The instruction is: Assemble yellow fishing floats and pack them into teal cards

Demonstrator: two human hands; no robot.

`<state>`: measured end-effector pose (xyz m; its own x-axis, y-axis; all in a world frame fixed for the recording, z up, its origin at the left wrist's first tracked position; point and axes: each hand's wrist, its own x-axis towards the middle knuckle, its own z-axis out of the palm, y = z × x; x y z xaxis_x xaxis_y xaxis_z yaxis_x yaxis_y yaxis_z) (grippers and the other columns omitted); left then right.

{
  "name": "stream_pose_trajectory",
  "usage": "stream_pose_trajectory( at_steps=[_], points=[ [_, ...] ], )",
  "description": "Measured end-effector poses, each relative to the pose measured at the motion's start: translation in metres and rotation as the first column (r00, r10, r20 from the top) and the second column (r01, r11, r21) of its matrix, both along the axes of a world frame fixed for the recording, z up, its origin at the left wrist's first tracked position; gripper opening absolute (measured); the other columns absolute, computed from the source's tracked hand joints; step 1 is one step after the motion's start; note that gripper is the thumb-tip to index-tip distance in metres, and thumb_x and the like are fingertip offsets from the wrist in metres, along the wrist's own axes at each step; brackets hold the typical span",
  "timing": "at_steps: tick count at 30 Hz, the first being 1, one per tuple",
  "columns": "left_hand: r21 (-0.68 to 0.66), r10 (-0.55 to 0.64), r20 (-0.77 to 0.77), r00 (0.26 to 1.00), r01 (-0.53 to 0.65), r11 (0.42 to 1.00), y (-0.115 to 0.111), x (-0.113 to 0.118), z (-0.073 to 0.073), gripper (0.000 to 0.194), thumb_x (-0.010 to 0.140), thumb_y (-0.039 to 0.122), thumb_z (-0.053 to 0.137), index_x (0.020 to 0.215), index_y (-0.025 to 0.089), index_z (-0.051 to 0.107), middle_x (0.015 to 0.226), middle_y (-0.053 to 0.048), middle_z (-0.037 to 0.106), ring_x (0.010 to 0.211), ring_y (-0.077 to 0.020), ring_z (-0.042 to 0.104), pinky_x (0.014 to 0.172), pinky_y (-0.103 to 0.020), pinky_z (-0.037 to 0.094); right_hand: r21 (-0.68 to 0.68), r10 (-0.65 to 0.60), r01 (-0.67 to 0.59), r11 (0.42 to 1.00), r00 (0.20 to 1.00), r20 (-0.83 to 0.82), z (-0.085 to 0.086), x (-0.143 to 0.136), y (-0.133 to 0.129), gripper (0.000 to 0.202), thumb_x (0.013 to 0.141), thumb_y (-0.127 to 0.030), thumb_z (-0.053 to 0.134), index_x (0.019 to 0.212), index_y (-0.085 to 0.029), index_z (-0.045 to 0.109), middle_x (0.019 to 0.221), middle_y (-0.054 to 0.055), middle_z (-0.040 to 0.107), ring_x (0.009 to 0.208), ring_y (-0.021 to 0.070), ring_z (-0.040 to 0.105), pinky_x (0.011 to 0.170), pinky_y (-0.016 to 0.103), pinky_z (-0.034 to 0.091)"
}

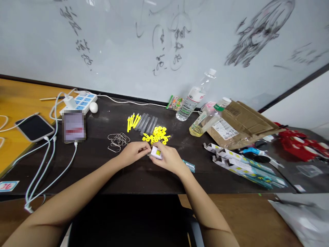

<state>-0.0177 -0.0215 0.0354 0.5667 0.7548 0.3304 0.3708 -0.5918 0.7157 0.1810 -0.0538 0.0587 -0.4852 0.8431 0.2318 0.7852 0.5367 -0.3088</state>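
Note:
Over the dark table, my right hand [168,158] grips a small box [157,153], white with a yellow square on the side facing me. My left hand [135,152] is closed in a pinch at the box's left edge; a thin bit shows at its fingertips, too small to name. A teal printed piece [189,166] shows beyond my right wrist; whether it belongs to the box I cannot tell. Just beyond my hands lie yellow plastic rings [156,134], clear tubes [146,124] and yellow rods [133,121]. Bent metal wire hooks [118,140] lie left of my left hand.
Long flattened cartons [241,166] lie to the right, near a brown parcel [233,123]. A water bottle [191,99] and a bottle of yellowish liquid [205,120] stand behind. At left are a phone [74,126], a tablet-like device [34,127], cables and a power strip [83,102].

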Motion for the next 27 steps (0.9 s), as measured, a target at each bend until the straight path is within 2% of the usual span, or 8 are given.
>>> stream_pose_trajectory(
  at_steps=[3, 6, 8, 10, 13, 17, 22, 27],
  points=[
    [0.025, -0.012, -0.054, 0.998, 0.014, 1.0, -0.001, 0.001, -0.003, 0.011, 0.086, 0.024, 0.051, 0.08, 0.018, 0.058, 0.074, 0.001, 0.061, 0.067, -0.0116, 0.055, 0.063, -0.022, 0.039, 0.003, 0.012, -0.012, 1.0, 1.0, 0.017, -0.003, -0.004, 0.0, 0.034, 0.081, -0.035, 0.058, 0.112, -0.023, 0.05, 0.104, 0.005, 0.068, 0.091, 0.022, 0.066, 0.074, 0.029, 0.045],
    [-0.099, 0.034, 0.059, 0.998, -0.028, 0.995, 0.001, -0.001, -0.004, 0.012, 0.084, 0.029, 0.056, 0.087, 0.018, 0.055, 0.073, 0.002, 0.06, 0.063, -0.0102, 0.054, 0.06, -0.021, 0.04, 0.009, -0.031, 0.031, 0.999, 0.999, -0.009, -0.001, -0.002, 0.001, 0.038, 0.08, -0.036, 0.059, 0.114, -0.022, 0.048, 0.105, 0.006, 0.068, 0.091, 0.0228, 0.066, 0.074, 0.03, 0.046],
    [-0.178, 0.035, 0.154, 0.988, -0.007, 0.984, 0.003, -0.001, -0.004, 0.015, 0.085, 0.031, 0.056, 0.088, 0.017, 0.055, 0.072, 0.002, 0.06, 0.062, -0.0097, 0.055, 0.06, -0.021, 0.041, 0.011, -0.077, 0.077, 0.997, 0.996, -0.035, 0.001, 0.001, 0.001, 0.041, 0.079, -0.036, 0.06, 0.115, -0.022, 0.047, 0.105, 0.006, 0.068, 0.09, 0.0234, 0.067, 0.074, 0.03, 0.047],
    [-0.201, 0.019, 0.212, 0.977, 0.025, 0.979, 0.003, -0.001, -0.002, 0.016, 0.088, 0.031, 0.053, 0.087, 0.015, 0.057, 0.072, 0.001, 0.061, 0.064, -0.0099, 0.055, 0.061, -0.022, 0.042, 0.01, -0.108, 0.109, 0.994, 0.993, -0.053, 0.004, 0.004, 0.001, 0.041, 0.079, -0.037, 0.06, 0.115, -0.021, 0.047, 0.103, 0.006, 0.069, 0.088, 0.0239, 0.067, 0.074, 0.031, 0.047],
    [-0.153, 0.047, 0.23, 0.972, -0.012, 0.988, 0.003, 0.0, 0.0, 0.02, 0.088, 0.032, 0.053, 0.084, 0.015, 0.061, 0.07, 0.001, 0.06, 0.062, -0.0094, 0.052, 0.059, -0.021, 0.039, 0.011, -0.105, 0.105, 0.994, 0.993, -0.048, 0.004, 0.004, 0.001, 0.04, 0.079, -0.036, 0.061, 0.113, -0.021, 0.048, 0.103, 0.006, 0.069, 0.088, 0.0241, 0.067, 0.074, 0.031, 0.048],
    [-0.051, 0.097, 0.163, 0.982, -0.09, 0.995, 0.001, 0.002, 0.0, 0.018, 0.084, 0.032, 0.059, 0.079, 0.016, 0.066, 0.07, 0.001, 0.056, 0.058, -0.0083, 0.045, 0.055, -0.021, 0.034, 0.023, -0.052, 0.052, 0.998, 0.998, -0.025, 0.0, -0.001, 0.001, 0.038, 0.078, -0.035, 0.061, 0.112, -0.022, 0.049, 0.109, 0.006, 0.067, 0.093, 0.0236, 0.066, 0.076, 0.031, 0.048],
    [-0.057, 0.081, 0.144, 0.986, -0.073, 0.996, 0.0, 0.005, -0.003, 0.015, 0.082, 0.022, 0.059, 0.07, 0.015, 0.065, 0.072, 0.001, 0.055, 0.063, -0.0094, 0.05, 0.058, -0.022, 0.036, 0.026, -0.037, 0.037, 0.999, 0.999, -0.012, -0.004, -0.007, 0.001, 0.038, 0.08, -0.035, 0.06, 0.114, -0.022, 0.048, 0.108, 0.006, 0.068, 0.093, 0.0231, 0.067, 0.076, 0.031, 0.048],
    [-0.026, 0.014, 0.102, 0.995, -0.011, 1.0, 0.003, 0.004, -0.006, 0.018, 0.084, 0.022, 0.056, 0.07, 0.017, 0.066, 0.074, 0.001, 0.052, 0.067, -0.0105, 0.05, 0.062, -0.023, 0.037, 0.006, -0.053, 0.053, 0.999, 0.998, -0.025, -0.01, -0.008, 0.002, 0.049, 0.079, -0.039, 0.061, 0.118, -0.02, 0.04, 0.103, 0.007, 0.068, 0.09, 0.0244, 0.067, 0.072, 0.031, 0.047]
  ],
)
